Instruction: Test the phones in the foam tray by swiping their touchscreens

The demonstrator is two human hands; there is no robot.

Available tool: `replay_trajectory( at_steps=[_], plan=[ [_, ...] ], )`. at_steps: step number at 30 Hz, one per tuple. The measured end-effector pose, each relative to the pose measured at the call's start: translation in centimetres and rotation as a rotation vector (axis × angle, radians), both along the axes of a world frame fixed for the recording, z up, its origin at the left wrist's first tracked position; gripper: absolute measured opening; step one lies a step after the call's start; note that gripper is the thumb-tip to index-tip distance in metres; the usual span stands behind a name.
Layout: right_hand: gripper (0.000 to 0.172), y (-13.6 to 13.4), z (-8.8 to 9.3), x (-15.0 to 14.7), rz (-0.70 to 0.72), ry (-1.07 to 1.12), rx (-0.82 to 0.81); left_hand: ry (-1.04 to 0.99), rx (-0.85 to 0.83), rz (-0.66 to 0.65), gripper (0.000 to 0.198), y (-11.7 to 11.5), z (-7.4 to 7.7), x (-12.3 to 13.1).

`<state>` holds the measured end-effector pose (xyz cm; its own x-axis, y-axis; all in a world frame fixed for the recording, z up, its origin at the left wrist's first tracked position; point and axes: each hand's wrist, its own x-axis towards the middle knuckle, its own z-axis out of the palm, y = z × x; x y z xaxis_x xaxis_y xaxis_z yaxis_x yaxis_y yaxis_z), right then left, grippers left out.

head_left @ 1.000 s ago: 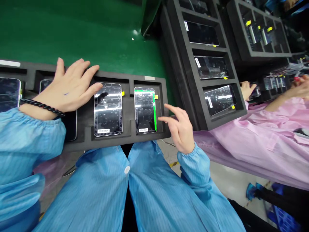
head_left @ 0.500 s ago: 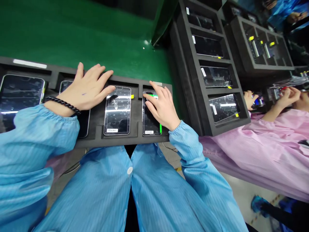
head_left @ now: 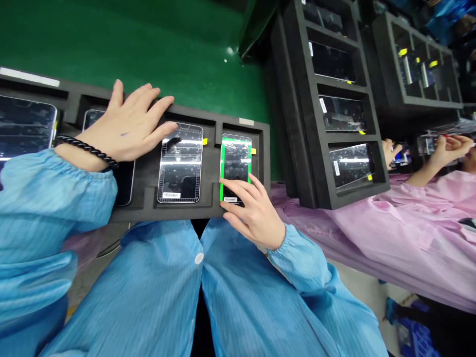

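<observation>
My left hand (head_left: pixel 136 126) is spread, palm down, across the far edge of a black foam tray (head_left: pixel 210 212). Its thumb reaches the top corner of a phone (head_left: pixel 181 173) with a dotted border and a white label. Under that wrist lies another phone (head_left: pixel 125 183), mostly hidden. At the tray's right end is a phone screen (head_left: pixel 235 161) with bright green bands down both sides and along its top. Fingertips of my right hand (head_left: pixel 255 213) rest at its lower left edge and over its lower part; the fingers are apart, holding nothing.
One more phone (head_left: pixel 26 124) lies at the tray's left end. On the right, a stack of black foam trays (head_left: pixel 336 201) holds several phones with yellow tabs. Beyond it stands another foam tray (head_left: pixel 427 104). A co-worker's hand (head_left: pixel 442 153) and pink sleeve are at the right.
My right hand has slid down the right-end phone towards me, uncovering its upper part. More green bands now show along its sides. My left hand stays spread over the tray.
</observation>
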<state>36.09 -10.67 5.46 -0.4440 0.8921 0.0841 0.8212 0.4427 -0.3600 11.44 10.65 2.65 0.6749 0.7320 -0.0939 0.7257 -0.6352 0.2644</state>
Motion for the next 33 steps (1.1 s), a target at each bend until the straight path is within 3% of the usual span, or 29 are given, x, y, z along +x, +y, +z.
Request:
replay_trajectory(
  at_steps=[8, 12, 19, 25, 30, 33],
  plan=[
    [0.039, 1.4, 0.9, 2.2, -0.059, 0.074, 0.085, -0.015, -0.024, -0.004, 0.092, 0.1, -0.1, -0.1],
    [0.038, 1.1, -0.2, 1.9, 0.086, 0.051, 0.045, -0.005, -0.048, 0.003, 0.092, 0.1, 0.1, 0.0],
    [0.036, 0.7, -1.1, 1.7, 0.137, 0.063, 0.041, -0.03, -0.067, 0.008, 0.087, 0.1, 0.1, -0.2],
    [0.039, 1.1, -0.8, 2.5, 0.032, 0.084, 0.011, -0.048, -0.087, 0.024, 0.087, -0.1, 0.1, -0.1],
    [0.029, 1.6, -0.6, 2.9, 0.026, 0.033, 0.009, -0.019, -0.073, 0.005, 0.085, 0.0, 0.1, 0.0],
    [0.051, 2.4, -0.2, 3.1, 0.018, -0.037, -0.025, -0.006, -0.047, -0.012, 0.085, 0.1, 0.0, -0.1]
  ],
)
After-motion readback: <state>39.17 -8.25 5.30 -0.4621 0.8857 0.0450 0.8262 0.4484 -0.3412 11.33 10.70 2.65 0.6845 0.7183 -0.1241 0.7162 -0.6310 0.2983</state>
